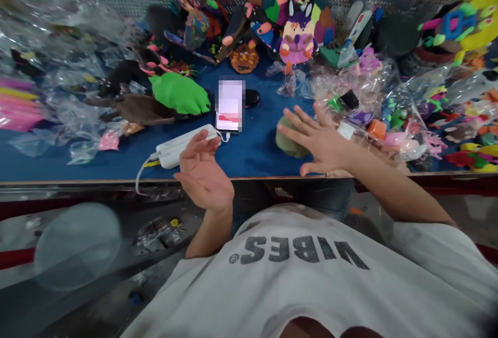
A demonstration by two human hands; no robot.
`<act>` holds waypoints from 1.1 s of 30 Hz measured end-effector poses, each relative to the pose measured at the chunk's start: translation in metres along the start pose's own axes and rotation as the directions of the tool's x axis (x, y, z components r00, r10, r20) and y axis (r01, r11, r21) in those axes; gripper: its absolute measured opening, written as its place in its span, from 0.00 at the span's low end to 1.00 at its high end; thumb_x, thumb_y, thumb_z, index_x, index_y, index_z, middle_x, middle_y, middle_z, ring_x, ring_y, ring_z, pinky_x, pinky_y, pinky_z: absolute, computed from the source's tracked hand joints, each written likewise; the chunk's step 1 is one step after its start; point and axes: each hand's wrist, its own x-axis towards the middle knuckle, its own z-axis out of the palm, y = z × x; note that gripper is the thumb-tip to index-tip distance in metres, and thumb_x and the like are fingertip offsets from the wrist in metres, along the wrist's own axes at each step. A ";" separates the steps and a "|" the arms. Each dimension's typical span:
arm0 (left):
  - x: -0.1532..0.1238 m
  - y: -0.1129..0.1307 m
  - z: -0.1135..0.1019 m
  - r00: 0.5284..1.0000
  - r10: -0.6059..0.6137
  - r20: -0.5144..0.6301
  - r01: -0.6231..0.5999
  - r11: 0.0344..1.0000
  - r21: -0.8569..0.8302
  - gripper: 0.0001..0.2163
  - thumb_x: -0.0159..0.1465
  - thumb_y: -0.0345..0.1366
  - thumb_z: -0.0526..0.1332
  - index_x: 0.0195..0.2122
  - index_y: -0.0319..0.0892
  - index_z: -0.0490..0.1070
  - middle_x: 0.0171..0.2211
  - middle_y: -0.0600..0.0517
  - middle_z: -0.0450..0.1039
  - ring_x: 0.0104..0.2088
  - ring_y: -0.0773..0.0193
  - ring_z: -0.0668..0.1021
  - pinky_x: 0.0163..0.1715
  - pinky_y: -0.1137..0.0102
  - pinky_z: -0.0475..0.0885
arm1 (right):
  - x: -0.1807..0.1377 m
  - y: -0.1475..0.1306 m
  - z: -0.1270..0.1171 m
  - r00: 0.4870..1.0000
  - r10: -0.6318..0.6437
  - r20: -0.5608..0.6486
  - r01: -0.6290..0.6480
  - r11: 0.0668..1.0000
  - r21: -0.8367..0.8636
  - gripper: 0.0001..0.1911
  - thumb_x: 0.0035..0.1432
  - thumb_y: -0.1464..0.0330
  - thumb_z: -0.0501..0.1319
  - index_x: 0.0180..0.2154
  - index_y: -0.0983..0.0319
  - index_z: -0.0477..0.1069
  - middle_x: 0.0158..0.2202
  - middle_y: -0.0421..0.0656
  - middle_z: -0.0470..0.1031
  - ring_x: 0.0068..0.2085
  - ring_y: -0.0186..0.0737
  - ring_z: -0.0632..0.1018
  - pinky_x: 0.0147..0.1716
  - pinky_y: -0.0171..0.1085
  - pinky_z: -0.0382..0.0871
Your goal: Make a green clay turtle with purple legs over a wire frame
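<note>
- Loosely cupping left hand [206, 169], grip well apart
- Splaying right hand [322, 143] wide over greenish lump [291, 149], perhaps touching
- Wearing white shirt [303, 291] lettered "VIBES", upside down

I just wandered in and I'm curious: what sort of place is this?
Probably a clay-modelling workspace: a purple-and-peach animal figure stands among other colourful ones, clear plastic bags lie about the blue tabletop, and an olive-green lump sits beneath the right hand.
</note>
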 end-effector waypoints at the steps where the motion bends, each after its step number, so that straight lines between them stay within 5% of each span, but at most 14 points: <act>1: 0.000 0.001 0.000 0.998 0.053 0.025 -0.053 0.998 0.028 0.38 0.78 0.65 0.33 0.57 0.50 0.79 0.64 0.45 0.76 0.62 0.48 0.81 0.66 0.46 0.75 | -0.002 0.007 -0.002 0.999 -0.042 -0.035 0.040 0.998 -0.039 0.59 0.61 0.23 0.52 0.82 0.44 0.50 0.87 0.39 0.43 0.83 0.75 0.52 0.81 0.76 0.33; 3: 0.002 0.002 0.000 0.981 0.184 0.068 -0.188 0.980 0.071 0.32 0.80 0.59 0.38 0.58 0.49 0.78 0.63 0.44 0.75 0.65 0.46 0.78 0.63 0.44 0.76 | -0.008 0.020 -0.010 0.961 -0.047 -0.274 0.024 0.996 -0.088 0.58 0.63 0.23 0.42 0.83 0.44 0.44 0.87 0.33 0.33 0.85 0.74 0.43 0.82 0.74 0.29; 4: 0.003 0.001 0.000 0.967 0.240 0.088 -0.248 0.965 0.089 0.30 0.80 0.58 0.39 0.58 0.49 0.77 0.61 0.44 0.75 0.65 0.45 0.77 0.61 0.43 0.77 | -0.011 0.025 -0.015 0.901 -0.014 -0.433 -0.029 0.995 -0.092 0.57 0.64 0.24 0.38 0.83 0.44 0.43 0.87 0.30 0.32 0.85 0.71 0.39 0.83 0.71 0.31; 6: 0.005 0.000 0.001 0.945 0.300 0.130 -0.317 0.939 0.134 0.28 0.80 0.57 0.42 0.58 0.50 0.77 0.57 0.44 0.76 0.62 0.45 0.78 0.58 0.43 0.77 | -0.017 0.031 -0.022 0.848 0.079 -0.524 -0.131 0.989 -0.063 0.51 0.69 0.28 0.40 0.82 0.43 0.47 0.87 0.30 0.34 0.86 0.67 0.40 0.85 0.67 0.37; 10: 0.006 0.005 0.003 0.887 0.200 0.416 -0.327 0.908 0.261 0.22 0.78 0.56 0.53 0.60 0.51 0.78 0.56 0.45 0.81 0.58 0.46 0.82 0.59 0.45 0.79 | -0.016 0.023 -0.005 0.966 0.081 -0.245 -0.104 0.991 -0.086 0.50 0.71 0.31 0.45 0.83 0.43 0.41 0.87 0.35 0.36 0.85 0.69 0.47 0.82 0.71 0.47; 15: 0.004 0.001 0.018 0.708 0.007 0.707 -0.378 0.849 0.370 0.25 0.79 0.56 0.55 0.67 0.47 0.73 0.67 0.40 0.77 0.67 0.45 0.79 0.68 0.47 0.75 | -0.010 -0.001 0.052 0.981 0.191 -0.025 -0.193 0.968 -0.163 0.60 0.68 0.29 0.51 0.84 0.54 0.36 0.87 0.49 0.32 0.85 0.73 0.43 0.81 0.73 0.43; 19: -0.002 -0.016 0.041 0.482 -0.094 0.871 -0.473 0.809 0.349 0.42 0.75 0.64 0.57 0.80 0.41 0.56 0.80 0.31 0.60 0.81 0.37 0.62 0.80 0.40 0.58 | -0.011 -0.001 0.076 0.979 0.203 0.022 -0.200 0.974 -0.109 0.60 0.68 0.32 0.58 0.84 0.58 0.42 0.86 0.55 0.35 0.85 0.75 0.45 0.81 0.74 0.40; 23: 0.001 -0.022 0.064 0.278 -0.275 0.920 -0.541 0.747 0.387 0.55 0.69 0.74 0.55 0.81 0.31 0.49 0.82 0.22 0.46 0.84 0.27 0.50 0.80 0.33 0.50 | -0.019 0.010 0.050 0.979 0.176 -0.099 -0.170 0.983 0.065 0.55 0.69 0.34 0.61 0.84 0.49 0.44 0.87 0.46 0.39 0.85 0.71 0.44 0.81 0.76 0.36; 25: 0.010 -0.022 0.080 0.159 -0.303 0.940 -0.589 0.735 0.336 0.57 0.68 0.75 0.54 0.80 0.27 0.53 0.82 0.21 0.46 0.84 0.26 0.50 0.81 0.34 0.48 | -0.026 0.011 0.029 0.911 0.237 -0.337 -0.196 0.969 0.149 0.46 0.72 0.37 0.59 0.81 0.43 0.52 0.86 0.39 0.47 0.86 0.65 0.46 0.83 0.73 0.38; 28: 0.026 -0.029 0.114 0.002 -0.259 0.966 -0.641 0.741 0.200 0.56 0.69 0.74 0.57 0.80 0.28 0.53 0.83 0.24 0.42 0.84 0.30 0.48 0.82 0.39 0.44 | -0.034 0.006 0.009 0.667 0.346 -0.660 -0.244 0.938 0.245 0.33 0.76 0.41 0.55 0.74 0.42 0.66 0.81 0.38 0.60 0.84 0.60 0.52 0.84 0.69 0.46; 29: 0.031 -0.035 0.126 -0.054 -0.244 0.968 -0.656 0.740 0.150 0.54 0.70 0.71 0.59 0.80 0.29 0.53 0.84 0.26 0.40 0.85 0.32 0.46 0.83 0.40 0.43 | -0.033 0.005 0.007 0.632 0.353 -0.690 -0.245 0.936 0.254 0.32 0.76 0.41 0.55 0.73 0.43 0.68 0.79 0.39 0.61 0.84 0.60 0.54 0.83 0.68 0.48; 30: 0.034 -0.041 0.138 -0.107 -0.229 0.968 -0.667 0.738 0.101 0.52 0.71 0.68 0.61 0.81 0.30 0.52 0.84 0.28 0.39 0.85 0.34 0.44 0.83 0.42 0.42 | -0.030 0.005 0.007 0.655 0.336 -0.677 -0.232 0.942 0.242 0.32 0.76 0.41 0.56 0.73 0.44 0.68 0.79 0.40 0.62 0.84 0.61 0.55 0.83 0.68 0.49; 33: 0.037 -0.061 0.158 -0.203 -0.215 0.955 -0.670 0.742 0.024 0.47 0.71 0.63 0.63 0.81 0.36 0.56 0.83 0.34 0.52 0.84 0.37 0.53 0.83 0.43 0.45 | -0.010 0.012 0.014 0.897 0.154 -0.415 -0.109 0.985 0.132 0.42 0.71 0.40 0.62 0.77 0.47 0.62 0.82 0.45 0.57 0.84 0.65 0.55 0.82 0.68 0.53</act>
